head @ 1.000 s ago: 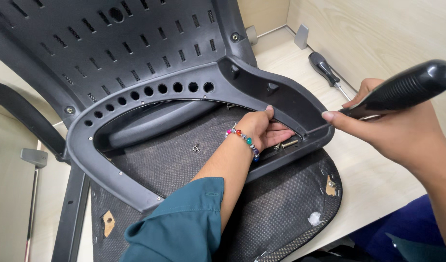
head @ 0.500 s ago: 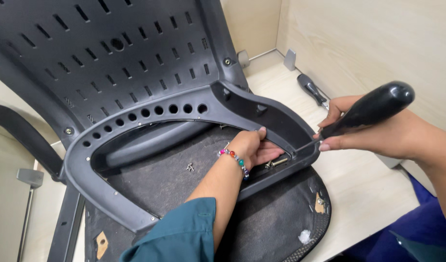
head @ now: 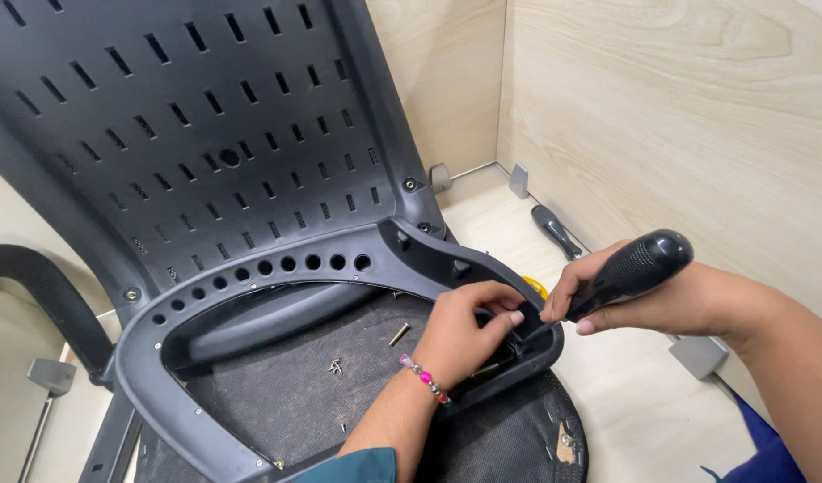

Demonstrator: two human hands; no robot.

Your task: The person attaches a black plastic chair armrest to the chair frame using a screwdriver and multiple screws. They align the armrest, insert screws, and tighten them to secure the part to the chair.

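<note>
1. Two hands meet at one spot on the black plastic frame (head: 250, 309) of the upturned chair.
2. The right hand (head: 648, 300) is wrapped tightly round a black screwdriver (head: 630, 273); its long axis slants down and leftward from that hand, tip towards the frame.
3. The left hand (head: 464, 331), curled with fingertips pinched at the tip, lies nearer; whether it grips a screw cannot be told.
4. Loose screws (head: 337, 365) lie left of it.

Hands (head: 509, 317), screwdriver (head: 630, 268) at chair frame (head: 277, 268)

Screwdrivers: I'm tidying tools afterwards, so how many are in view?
2: one black-handled screwdriver in the right hand; a second screwdriver lying by the wooden wall. Others may be hidden.
</note>
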